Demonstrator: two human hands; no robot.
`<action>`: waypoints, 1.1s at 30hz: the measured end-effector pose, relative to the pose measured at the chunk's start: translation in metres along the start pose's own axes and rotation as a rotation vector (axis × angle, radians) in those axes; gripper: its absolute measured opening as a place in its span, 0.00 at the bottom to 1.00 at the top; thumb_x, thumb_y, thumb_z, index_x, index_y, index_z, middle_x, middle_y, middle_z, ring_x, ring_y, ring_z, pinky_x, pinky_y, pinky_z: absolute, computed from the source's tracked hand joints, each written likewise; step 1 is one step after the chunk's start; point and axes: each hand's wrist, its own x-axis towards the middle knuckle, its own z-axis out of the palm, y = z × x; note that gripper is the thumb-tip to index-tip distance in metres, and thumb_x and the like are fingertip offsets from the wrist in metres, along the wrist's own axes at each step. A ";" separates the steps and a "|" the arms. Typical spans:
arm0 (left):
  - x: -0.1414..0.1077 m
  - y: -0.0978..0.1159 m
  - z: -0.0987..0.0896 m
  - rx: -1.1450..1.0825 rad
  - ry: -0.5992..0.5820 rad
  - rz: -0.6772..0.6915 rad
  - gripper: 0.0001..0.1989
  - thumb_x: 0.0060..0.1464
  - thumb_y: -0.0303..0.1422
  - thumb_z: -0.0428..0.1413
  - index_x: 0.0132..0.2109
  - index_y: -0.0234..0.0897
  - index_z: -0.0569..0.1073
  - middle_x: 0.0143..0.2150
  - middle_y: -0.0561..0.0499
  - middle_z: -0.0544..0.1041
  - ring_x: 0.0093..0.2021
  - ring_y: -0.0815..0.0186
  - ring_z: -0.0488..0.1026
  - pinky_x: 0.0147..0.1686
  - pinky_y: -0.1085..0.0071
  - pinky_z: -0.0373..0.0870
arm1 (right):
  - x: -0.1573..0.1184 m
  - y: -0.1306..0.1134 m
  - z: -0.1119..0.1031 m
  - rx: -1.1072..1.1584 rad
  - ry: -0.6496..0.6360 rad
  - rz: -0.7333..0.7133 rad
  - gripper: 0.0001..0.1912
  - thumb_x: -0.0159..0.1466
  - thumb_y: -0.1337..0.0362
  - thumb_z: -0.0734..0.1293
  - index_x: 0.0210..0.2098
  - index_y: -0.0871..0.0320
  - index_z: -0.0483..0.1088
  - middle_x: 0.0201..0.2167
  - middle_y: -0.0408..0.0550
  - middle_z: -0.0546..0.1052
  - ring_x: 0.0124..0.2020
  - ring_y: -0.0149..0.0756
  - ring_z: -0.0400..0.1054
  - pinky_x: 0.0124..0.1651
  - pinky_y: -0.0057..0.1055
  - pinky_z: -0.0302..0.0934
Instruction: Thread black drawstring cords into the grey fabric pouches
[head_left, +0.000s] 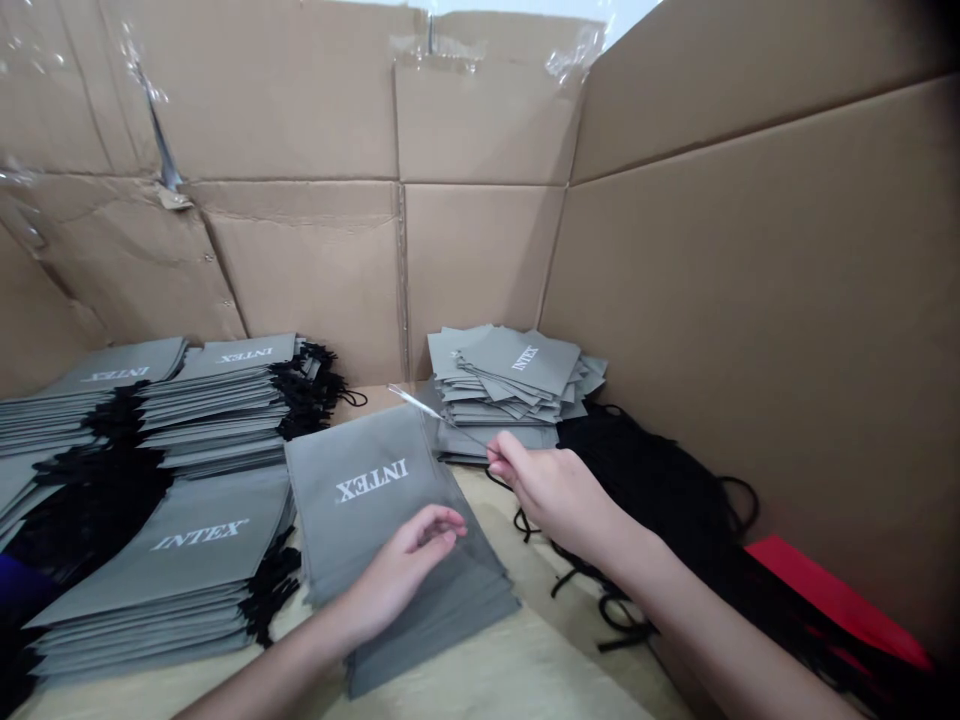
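Head view: the right hand [551,490] pinched a thin metal needle [431,410] tightly between thumb and forefinger, its tip pointing away toward a loose pile of gray bags [510,375]. The left hand [397,580] lay half curled over a gray cloth bag [367,500] printed INTEX, its fingers on the cloth; I could not tell whether it gripped the bag. That bag topped a low stack on the table [540,660]. Stacked bags [157,545] with black drawstrings [277,585] sat to the left. A heap of black cord [645,490] lay to the right, near a red sheet [825,590], with cardboard walls [750,300] behind.
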 end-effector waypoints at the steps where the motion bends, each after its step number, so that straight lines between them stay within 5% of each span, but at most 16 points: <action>1: 0.001 -0.001 -0.001 -0.044 0.005 -0.031 0.12 0.53 0.38 0.51 0.42 0.37 0.69 0.44 0.47 0.72 0.47 0.62 0.66 0.48 0.67 0.60 | 0.003 -0.002 0.000 0.001 0.022 -0.003 0.09 0.67 0.63 0.51 0.39 0.58 0.59 0.25 0.46 0.74 0.24 0.34 0.69 0.24 0.25 0.45; 6: 0.004 0.001 -0.008 -0.297 0.032 -0.130 0.14 0.52 0.40 0.52 0.40 0.35 0.70 0.42 0.44 0.73 0.40 0.63 0.70 0.40 0.68 0.65 | 0.017 -0.010 0.004 0.119 -0.003 -0.056 0.08 0.67 0.62 0.53 0.40 0.56 0.60 0.25 0.43 0.74 0.25 0.33 0.69 0.25 0.24 0.46; 11: 0.001 0.006 -0.004 -0.337 -0.066 -0.096 0.17 0.54 0.42 0.50 0.44 0.33 0.70 0.47 0.41 0.71 0.45 0.61 0.69 0.43 0.66 0.66 | 0.026 -0.019 0.035 0.247 -0.117 -0.080 0.08 0.65 0.61 0.57 0.39 0.55 0.64 0.26 0.42 0.75 0.27 0.33 0.69 0.26 0.23 0.48; 17: 0.003 0.000 -0.003 -0.429 0.129 -0.267 0.17 0.50 0.43 0.56 0.41 0.34 0.69 0.43 0.43 0.73 0.36 0.65 0.74 0.38 0.67 0.69 | 0.024 -0.025 0.061 0.503 -0.097 -0.038 0.05 0.62 0.63 0.61 0.36 0.55 0.68 0.26 0.41 0.74 0.26 0.30 0.66 0.28 0.23 0.51; 25: 0.007 0.000 -0.009 -0.356 0.237 -0.144 0.15 0.42 0.40 0.62 0.31 0.32 0.70 0.33 0.47 0.77 0.37 0.64 0.75 0.42 0.69 0.68 | 0.018 -0.025 0.071 1.010 -0.153 0.027 0.09 0.63 0.63 0.58 0.33 0.59 0.68 0.22 0.40 0.67 0.22 0.26 0.62 0.25 0.21 0.56; 33: 0.006 -0.007 -0.017 -0.456 0.178 -0.150 0.09 0.47 0.32 0.61 0.35 0.31 0.74 0.33 0.46 0.77 0.36 0.66 0.74 0.41 0.71 0.69 | 0.023 -0.027 0.086 1.384 -0.239 0.096 0.06 0.61 0.65 0.61 0.35 0.60 0.66 0.24 0.40 0.70 0.22 0.26 0.64 0.27 0.23 0.60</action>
